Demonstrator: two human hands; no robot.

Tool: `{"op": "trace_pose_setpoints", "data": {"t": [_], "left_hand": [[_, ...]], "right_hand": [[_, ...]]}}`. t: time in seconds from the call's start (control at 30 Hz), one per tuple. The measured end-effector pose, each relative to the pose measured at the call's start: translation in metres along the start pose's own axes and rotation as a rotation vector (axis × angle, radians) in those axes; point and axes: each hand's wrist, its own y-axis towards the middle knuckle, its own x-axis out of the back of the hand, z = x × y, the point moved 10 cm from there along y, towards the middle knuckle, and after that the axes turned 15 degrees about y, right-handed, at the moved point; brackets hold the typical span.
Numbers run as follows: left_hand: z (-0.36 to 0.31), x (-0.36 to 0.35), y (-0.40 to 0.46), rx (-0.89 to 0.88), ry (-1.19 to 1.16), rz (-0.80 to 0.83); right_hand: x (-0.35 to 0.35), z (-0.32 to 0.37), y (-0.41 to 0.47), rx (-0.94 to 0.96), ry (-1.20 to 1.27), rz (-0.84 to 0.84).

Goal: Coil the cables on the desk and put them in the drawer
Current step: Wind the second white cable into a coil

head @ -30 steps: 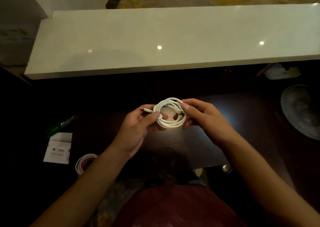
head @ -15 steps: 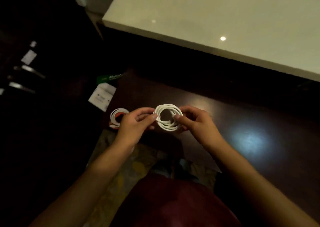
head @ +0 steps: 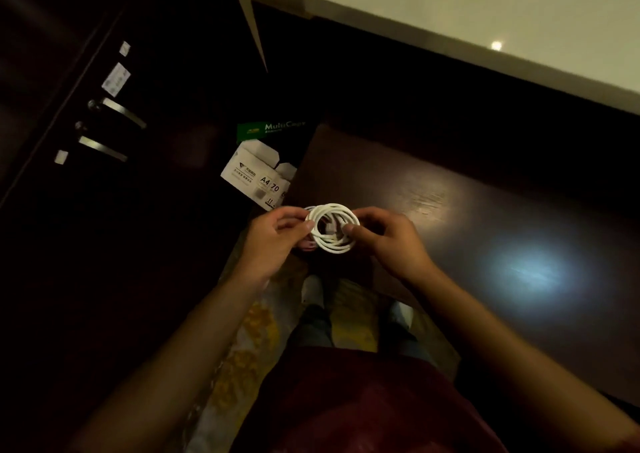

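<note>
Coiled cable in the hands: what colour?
White. The coiled cable shows clearly in the head view, the only view, against the dark desk.

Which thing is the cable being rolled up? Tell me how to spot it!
Find the dark wooden desk, then its near-left corner where the left hand and right hand meet. The white cable is the round coil pinched between them, the only bright ring there.

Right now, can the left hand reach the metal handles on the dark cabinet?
Probably not yet. The left hand and right hand both hold the white cable coil, and the handles lie well off to the left.
</note>
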Motion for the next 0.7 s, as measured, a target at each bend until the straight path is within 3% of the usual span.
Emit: {"op": "trace_pose_setpoints", "data": {"t": [0.37, 0.7], "left_hand": [[0.042, 0.026, 0.069, -0.07, 0.377, 0.118], [0.033, 0.011, 0.082, -0.124, 0.494, 0.127]], "right_hand": [[-0.045, -0.046, 0.031, -0.144, -0.199, -0.26], [-0.032, -0.055, 0.026, -0.156, -0.313, -0.365]]}}
